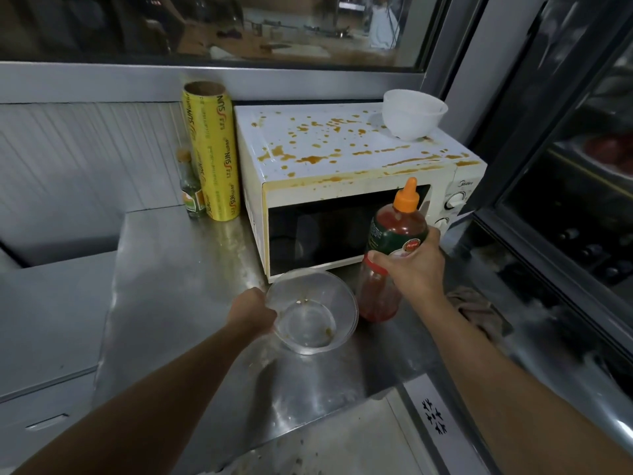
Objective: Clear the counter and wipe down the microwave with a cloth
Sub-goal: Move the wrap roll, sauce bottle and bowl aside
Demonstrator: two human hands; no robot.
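the fingers of the right hand (412,269) are wrapped round the middle of a red sauce bottle (390,258) with an orange nozzle cap, holding it upright in front of the microwave door; whether its base touches the surface (178,269) or hangs just above it i cannot tell. the left hand (251,311) grips the left rim of a clear plastic bowl (311,311), fingers closed over the edge, the bowl near the front of the microwave and just left of the bottle. there are brownish smears inside it.

beyond the hands, the microwave (342,173) sits at the far right of the steel surface. its white top is spattered all over with orange-brown drips, and streaks run along the front edge above the door. a white bowl (412,114) rests on its far right corner. to its left stand a yellow roll of cling wrap (212,152) and a small glass bottle (192,197), both against the back wall. a crumpled brownish cloth (479,310) lies on the surface to the right, behind the right forearm, untouched.

so, by my reckoning, the clearing is only just under way: two items are in hand, three more are left, and the wiping has not started.
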